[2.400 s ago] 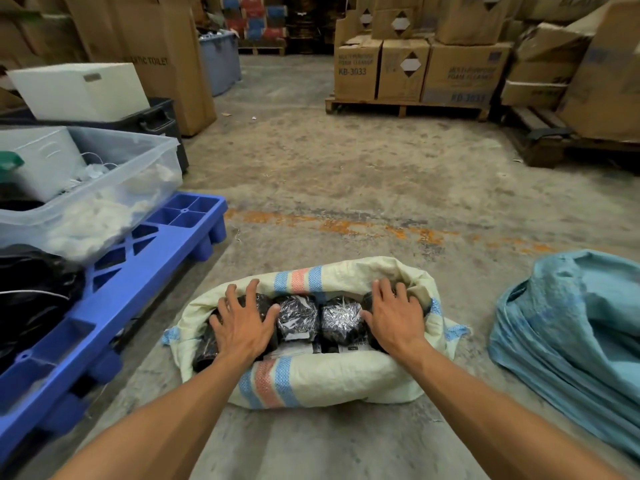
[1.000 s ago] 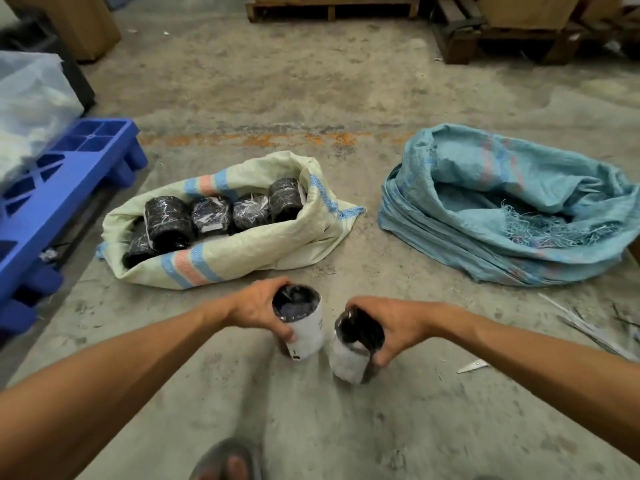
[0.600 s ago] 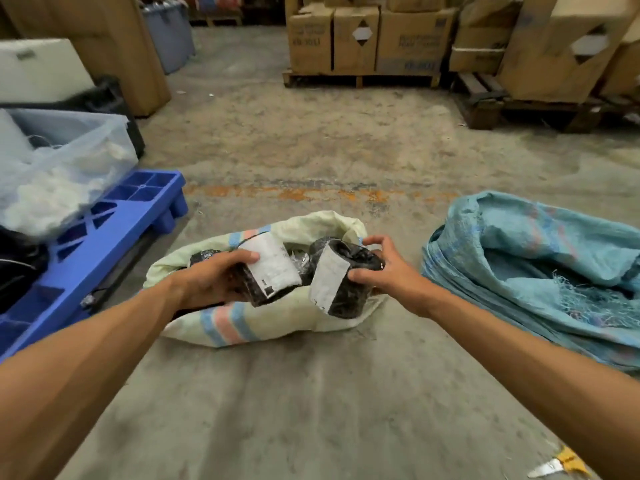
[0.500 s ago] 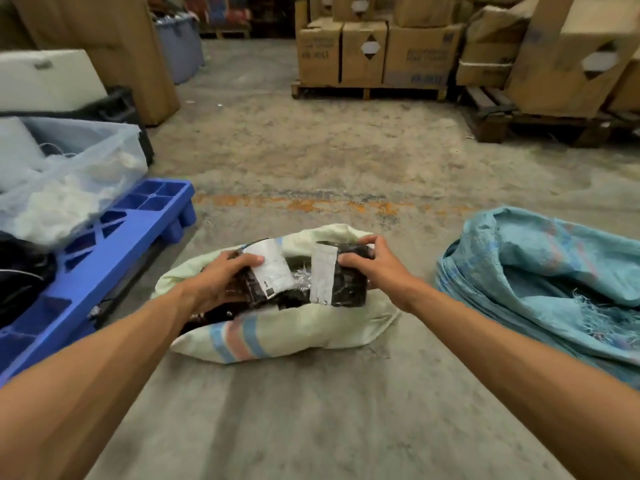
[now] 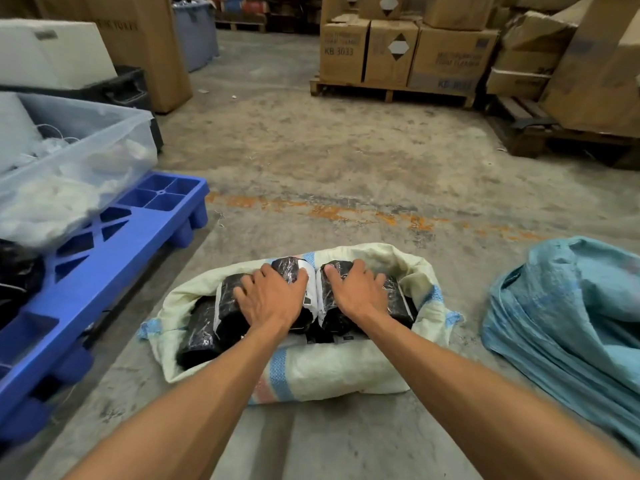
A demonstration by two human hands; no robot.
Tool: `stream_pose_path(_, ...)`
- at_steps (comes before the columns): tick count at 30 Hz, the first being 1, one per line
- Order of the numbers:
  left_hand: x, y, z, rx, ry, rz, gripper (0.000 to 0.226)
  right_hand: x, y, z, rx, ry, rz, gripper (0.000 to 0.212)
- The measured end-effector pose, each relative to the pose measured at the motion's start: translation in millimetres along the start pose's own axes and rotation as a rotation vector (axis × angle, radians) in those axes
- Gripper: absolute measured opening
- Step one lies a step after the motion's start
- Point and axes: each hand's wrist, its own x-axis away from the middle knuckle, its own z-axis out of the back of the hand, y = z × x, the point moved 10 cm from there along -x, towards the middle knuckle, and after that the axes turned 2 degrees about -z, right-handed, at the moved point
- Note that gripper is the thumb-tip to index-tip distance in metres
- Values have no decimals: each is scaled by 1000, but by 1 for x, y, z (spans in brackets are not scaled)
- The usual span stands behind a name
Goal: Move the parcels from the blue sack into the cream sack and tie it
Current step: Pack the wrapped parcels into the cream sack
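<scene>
- Cream sack (image 5: 311, 368) lies open-mouthed on the concrete floor (image 5: 346, 161) at 6 o'clock, packed with black-wrapped parcels (image 5: 204, 334)
- Left hand (image 5: 268, 299) and right hand (image 5: 358, 292) press flat, fingers spread, on the top parcels, curled round nothing
- Blue sack (image 5: 568, 313) slumps at 4 o'clock, well apart; its contents cannot be seen
- Blue plastic pallet (image 5: 104, 251) at 9 o'clock carries a clear tub (image 5: 86, 161) of white material
- Cardboard boxes (image 5: 391, 53) on a wooden pallet (image 5: 388, 90) at 12 o'clock

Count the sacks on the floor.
2. The cream sack lies open in the middle under both hands, holding black parcels; the blue sack lies crumpled to its right.
</scene>
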Motion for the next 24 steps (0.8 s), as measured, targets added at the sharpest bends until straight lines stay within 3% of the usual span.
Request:
stream_pose_path(6, -10, -3, -17, 135, -34, -56, 66, -8, 7, 3, 98, -26, 27, 74)
stream_pose_path(12, 0, -9, -10, 244, -130, -56, 74, -8, 8, 2, -43, -163, 11, 90)
stream_pose_path(16, 6, -20, 15, 239, -31, -90, 68, 4, 9, 25, -156, -55, 163, 77)
stream_pose_path(19, 1, -40, 31, 259, 42, -21, 59, 14, 9, 49, -73, 115, 308, 61)
stream_pose_path(21, -4, -65, 36, 264, 52, 74, 57, 17, 18, 68, 17, 260, 292, 52)
stream_pose_path(24, -4, -120, 32, 274, 20, 300, 56, 14, 51, 88, 64, 352, 131, 54)
